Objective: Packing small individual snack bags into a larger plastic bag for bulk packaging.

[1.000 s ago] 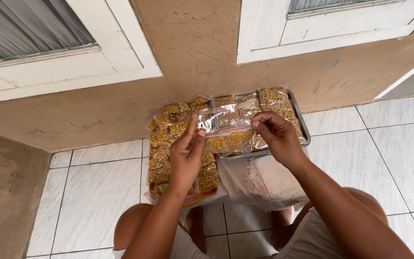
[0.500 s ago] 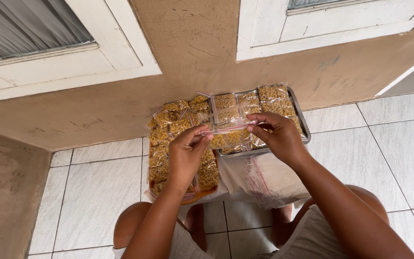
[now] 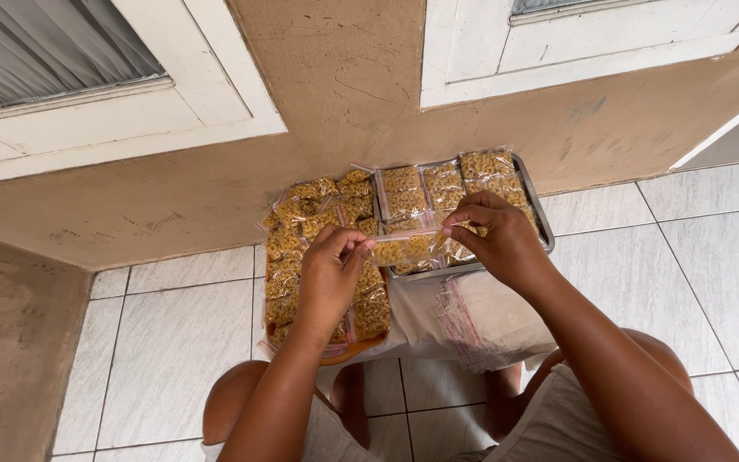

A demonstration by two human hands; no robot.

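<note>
A single head-worn camera looks steeply down from above the seated person, facing the far wall (image 3: pixel 344 94) and the tiled floor (image 3: pixel 173 342). It sits close: both forearms rise from the near edge, knees at the bottom, the hands mid-frame over a metal tray (image 3: pixel 544 224) (its far edge against the wall). Window frames (image 3: pixel 207 103) fill the far corners, left and right.

Bags (image 3: pixel 404 201): clear glossy plastic. Tray (image 3: pixel 544 229): shiny metal. Floor tiles (image 3: pixel 173 342): smooth, pale, faint sheen. Wall (image 3: pixel 352 94): rough matt plaster.
</note>
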